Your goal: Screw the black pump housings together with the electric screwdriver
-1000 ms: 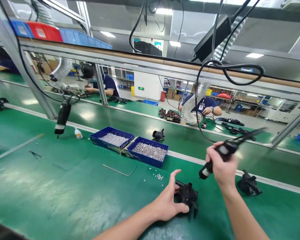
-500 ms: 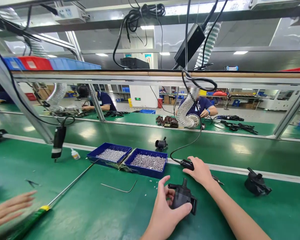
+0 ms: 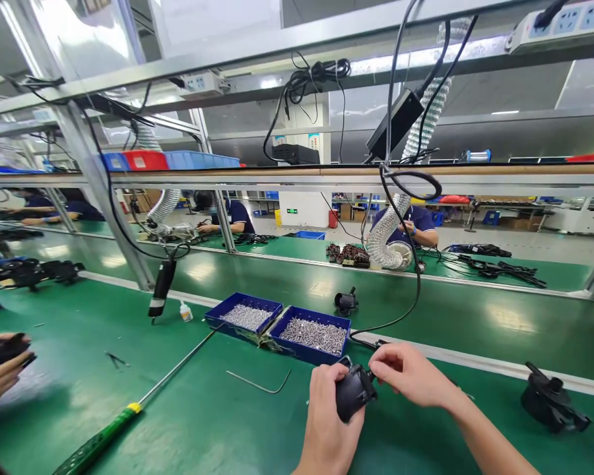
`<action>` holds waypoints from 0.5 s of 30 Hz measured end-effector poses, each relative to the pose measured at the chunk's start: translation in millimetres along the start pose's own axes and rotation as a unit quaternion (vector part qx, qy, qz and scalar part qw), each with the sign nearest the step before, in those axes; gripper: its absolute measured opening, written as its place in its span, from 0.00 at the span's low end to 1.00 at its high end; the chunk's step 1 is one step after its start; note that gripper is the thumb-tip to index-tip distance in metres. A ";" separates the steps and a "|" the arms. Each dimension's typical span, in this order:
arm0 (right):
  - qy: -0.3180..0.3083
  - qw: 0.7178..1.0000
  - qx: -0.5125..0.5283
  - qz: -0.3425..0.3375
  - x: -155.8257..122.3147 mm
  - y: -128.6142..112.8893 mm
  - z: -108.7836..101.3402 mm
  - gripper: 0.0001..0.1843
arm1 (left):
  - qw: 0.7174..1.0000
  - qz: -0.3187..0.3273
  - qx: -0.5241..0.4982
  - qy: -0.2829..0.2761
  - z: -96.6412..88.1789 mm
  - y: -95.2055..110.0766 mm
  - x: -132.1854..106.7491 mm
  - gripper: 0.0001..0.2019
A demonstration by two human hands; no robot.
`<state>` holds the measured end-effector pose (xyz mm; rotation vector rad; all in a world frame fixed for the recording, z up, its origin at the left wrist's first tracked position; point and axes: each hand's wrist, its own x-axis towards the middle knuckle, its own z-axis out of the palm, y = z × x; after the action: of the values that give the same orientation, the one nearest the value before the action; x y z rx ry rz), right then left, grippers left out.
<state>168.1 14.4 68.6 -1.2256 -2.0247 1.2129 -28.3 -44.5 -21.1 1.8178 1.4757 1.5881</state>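
From the head view, the black plastic pump housing sits lifted just in front of the right-hand blue screw tray. It looks light, rigid and smooth, best gripped around its rounded body. The left hand wraps it with curled fingers; the right hand pinches its top edge with thumb and fingertips.

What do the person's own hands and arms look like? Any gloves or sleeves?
Both are bare. The left hand and right hand wear no gloves, and no rings or watch show. The forearms are uncovered as far as the picture reaches, with no sleeve in sight.
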 end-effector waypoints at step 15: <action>-0.044 0.991 0.117 0.045 -11.0 -25.1 36.5 0.39 | 0.983 -0.085 -0.163 0.029 -64.9 -21.6 -15.0 0.33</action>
<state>134.8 -16.6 72.8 -1.1785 -1.8399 1.5234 -92.5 -72.1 -24.0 1.4376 1.2665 1.6920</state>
